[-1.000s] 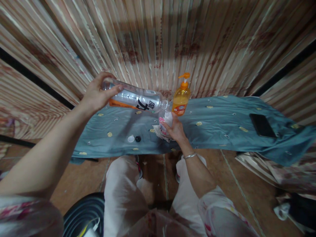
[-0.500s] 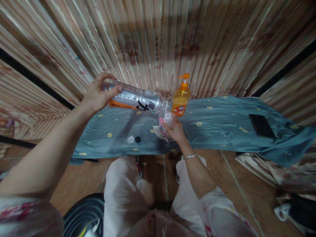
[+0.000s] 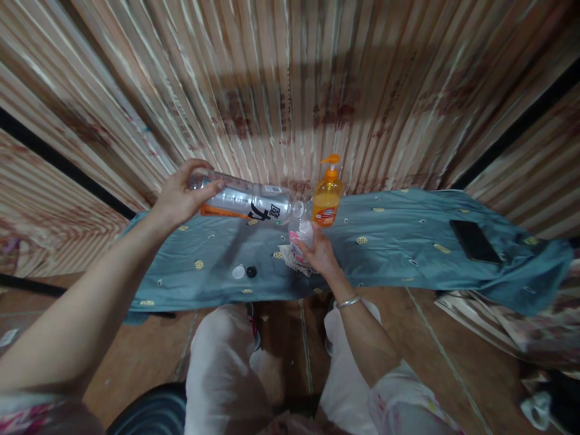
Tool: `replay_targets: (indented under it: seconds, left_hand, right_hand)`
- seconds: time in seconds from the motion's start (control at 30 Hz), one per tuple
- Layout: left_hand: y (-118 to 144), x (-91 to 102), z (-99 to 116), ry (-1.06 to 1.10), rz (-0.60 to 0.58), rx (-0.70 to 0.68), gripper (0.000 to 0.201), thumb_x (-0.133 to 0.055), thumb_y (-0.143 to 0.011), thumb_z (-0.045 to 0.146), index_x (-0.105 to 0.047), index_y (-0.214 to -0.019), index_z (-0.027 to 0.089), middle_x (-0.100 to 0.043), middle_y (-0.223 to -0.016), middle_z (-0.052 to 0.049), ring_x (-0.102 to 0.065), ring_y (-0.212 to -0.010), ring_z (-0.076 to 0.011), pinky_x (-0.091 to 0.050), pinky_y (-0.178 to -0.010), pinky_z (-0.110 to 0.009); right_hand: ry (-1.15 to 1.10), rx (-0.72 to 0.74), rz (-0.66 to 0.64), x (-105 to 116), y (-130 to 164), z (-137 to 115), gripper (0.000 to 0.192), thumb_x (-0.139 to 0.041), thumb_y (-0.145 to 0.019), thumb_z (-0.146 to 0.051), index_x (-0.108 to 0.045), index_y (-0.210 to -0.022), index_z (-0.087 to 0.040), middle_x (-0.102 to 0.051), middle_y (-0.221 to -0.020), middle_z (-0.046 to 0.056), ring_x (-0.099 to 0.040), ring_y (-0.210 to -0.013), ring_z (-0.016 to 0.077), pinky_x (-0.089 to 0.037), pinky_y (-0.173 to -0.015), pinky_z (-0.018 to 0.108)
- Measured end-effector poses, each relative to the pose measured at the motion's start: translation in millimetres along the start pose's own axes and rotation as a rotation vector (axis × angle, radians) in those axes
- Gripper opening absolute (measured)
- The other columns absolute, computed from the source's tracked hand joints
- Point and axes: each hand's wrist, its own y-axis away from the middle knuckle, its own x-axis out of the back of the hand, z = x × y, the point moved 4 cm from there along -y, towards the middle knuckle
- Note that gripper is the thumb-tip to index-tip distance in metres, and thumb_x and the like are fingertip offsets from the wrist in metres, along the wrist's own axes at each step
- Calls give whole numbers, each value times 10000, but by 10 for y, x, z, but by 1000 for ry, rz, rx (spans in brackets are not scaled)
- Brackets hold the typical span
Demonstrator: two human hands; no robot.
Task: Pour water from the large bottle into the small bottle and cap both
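— What has the left hand (image 3: 179, 196) got?

— It is wrapped around the base of a clear water bottle (image 3: 247, 204), which lies nearly level above the blue cloth (image 3: 389, 260) — neck pointing toward three o'clock, mouth right over a small clear container (image 3: 301, 232).

— And the right hand (image 3: 319, 254)?

— Fingers closed around that small container, holding it upright on a crumpled wrapper (image 3: 290, 257) near the cloth's front edge. The bottle's mouth sits at its twelve o'clock, touching or almost so; I cannot tell which.

— Anything else nearby?

— An orange pump bottle (image 3: 327, 199) stands at one o'clock of the container, just beside it. A white cap (image 3: 238, 272) and a black cap (image 3: 251, 272) lie side by side at nine o'clock. A dark phone (image 3: 474, 240) rests well apart, out at three o'clock.
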Motion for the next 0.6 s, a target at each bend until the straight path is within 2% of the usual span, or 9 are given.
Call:
replay_targets:
  seconds: [0.37,0.6]
  left_hand:
    - [-4,7,-78,-53,5,6,623,-653,-620,620,-609,-1068,191,-686,-977,-51,-576,-845,-184,-471,-824,-345]
    - [27,19,4,-53,-7,22,610,-636,-611,617,-602,-1042,186,-669,-948,-47,-568,-817,-185,-456,-807,-341]
  right_hand:
    - [-18,19,0,4,7,-19,637,-606,-864,-487,-421,-1380,-161,-661,-1240,185,-673,-1088,325,-539,-918,472]
    - [-24,-9,-11,-5,-3,-8,663,-616,-852,-494,-427,-1373,-131,-662,-1235,203,-673,-1075,328,-541,-909,469]
